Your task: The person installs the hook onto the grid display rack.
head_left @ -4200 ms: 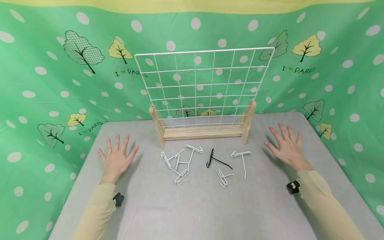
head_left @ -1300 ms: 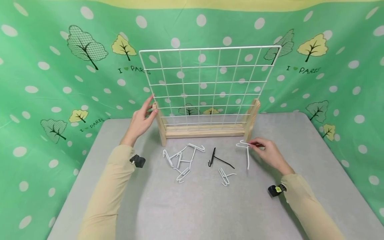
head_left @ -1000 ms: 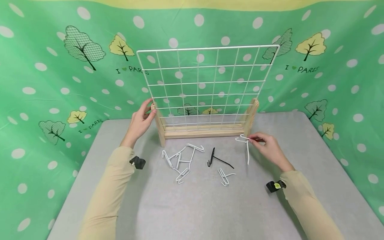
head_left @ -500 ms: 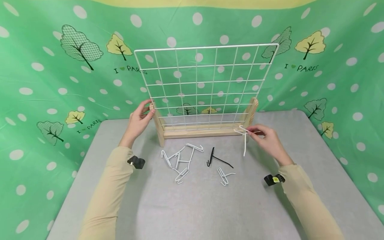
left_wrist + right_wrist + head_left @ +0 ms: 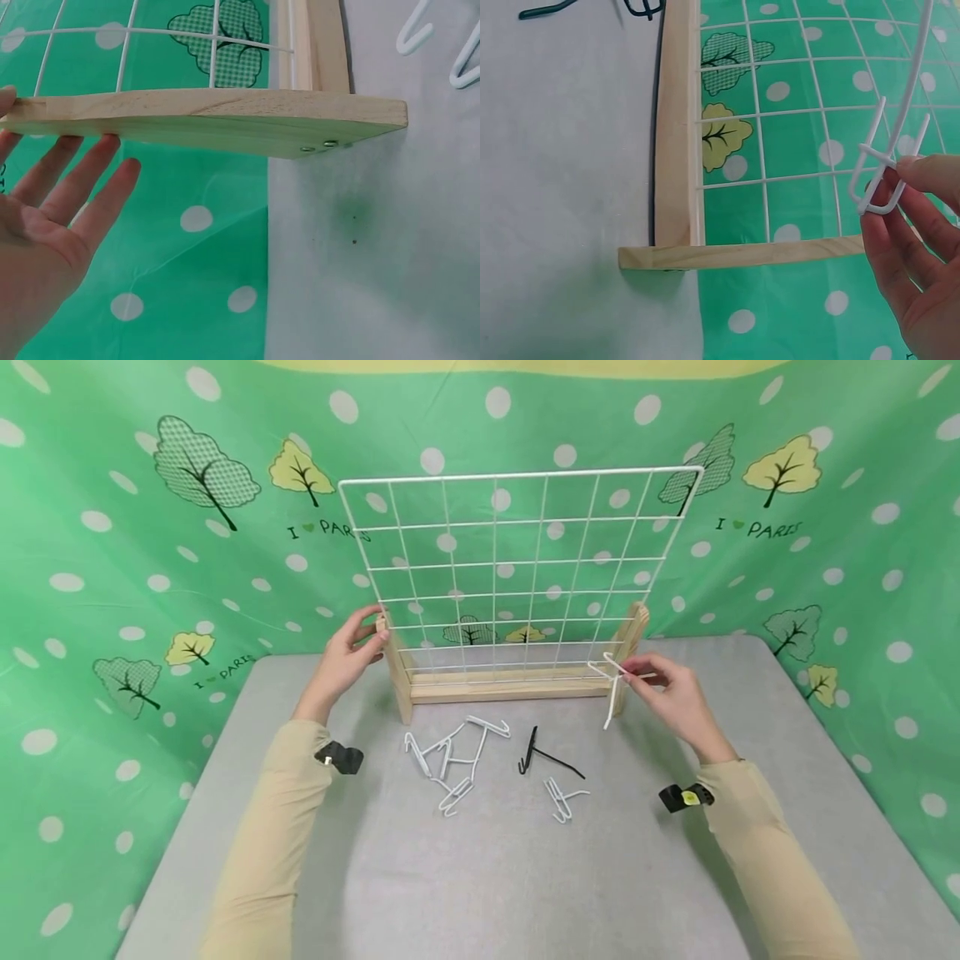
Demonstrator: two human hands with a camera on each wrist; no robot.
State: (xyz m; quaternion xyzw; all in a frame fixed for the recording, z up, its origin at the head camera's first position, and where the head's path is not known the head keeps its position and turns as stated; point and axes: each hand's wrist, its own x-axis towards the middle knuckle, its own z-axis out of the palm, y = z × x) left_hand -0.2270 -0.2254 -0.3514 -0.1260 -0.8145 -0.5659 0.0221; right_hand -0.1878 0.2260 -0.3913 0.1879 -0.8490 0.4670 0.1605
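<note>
A white wire grid panel (image 5: 494, 562) stands upright in a wooden stand (image 5: 510, 692). My left hand (image 5: 341, 662) grips the top of the stand's left upright, thumb in front and index finger behind; in the left wrist view other fingertips touch its outer face (image 5: 180, 131). My right hand (image 5: 671, 695) pinches a white wire hook (image 5: 611, 681) by its back part between thumb and fingers, in front of the right upright (image 5: 628, 639). In the right wrist view this hook (image 5: 877, 191) is apart from the grid, its long prong pointing away from the palm.
Several white hooks (image 5: 453, 793) lie tangled on the grey table (image 5: 480, 885), left of centre. A black hook (image 5: 531, 750) and another white hook (image 5: 558, 799) lie further right. A green dotted cloth (image 5: 225, 577) hangs close behind the stand.
From lying flat on the table, my left hand has moved to the left upright. My right hand has picked up the rightmost white hook and raised it toward the grid.
</note>
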